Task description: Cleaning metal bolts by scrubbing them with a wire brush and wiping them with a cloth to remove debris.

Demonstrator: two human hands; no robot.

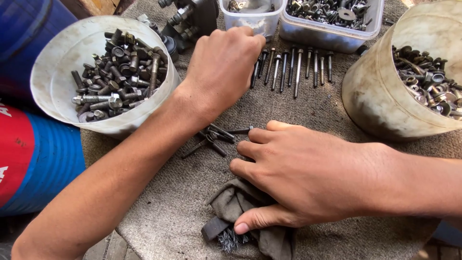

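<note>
Left hand (222,65) reaches, loosely curled, to the near end of the row of bolts (293,67), fingertips hidden, so I cannot tell whether it grips one. Right hand (308,178) lies flat and empty, pinning a rag (240,202) below that row, beside loose screws (211,137).

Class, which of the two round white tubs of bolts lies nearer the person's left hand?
The white tub on the left, beside the left hand; the other tub sits at the right edge.
</note>
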